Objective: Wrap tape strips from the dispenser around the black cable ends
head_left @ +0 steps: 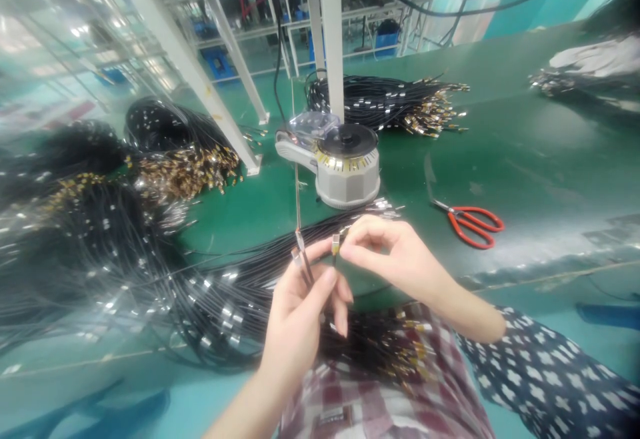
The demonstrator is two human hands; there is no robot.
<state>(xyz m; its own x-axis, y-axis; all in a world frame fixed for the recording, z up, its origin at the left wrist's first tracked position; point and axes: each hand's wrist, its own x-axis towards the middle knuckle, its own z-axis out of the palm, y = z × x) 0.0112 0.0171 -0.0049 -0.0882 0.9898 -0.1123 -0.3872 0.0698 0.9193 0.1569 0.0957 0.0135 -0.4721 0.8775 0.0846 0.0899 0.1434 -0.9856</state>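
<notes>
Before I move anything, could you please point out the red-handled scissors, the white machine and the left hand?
Red-handled scissors [458, 212]: head view, red handle near the pivot.
White machine [349, 183]: head view, front of its base.
Left hand [296, 318]: head view, back of the hand.

Red-handled scissors [473, 226] lie on the green table [520, 152] (tips pointing left); whitish cloth [597, 58] lies farther right, a blue container [386, 40] beyond.
</notes>
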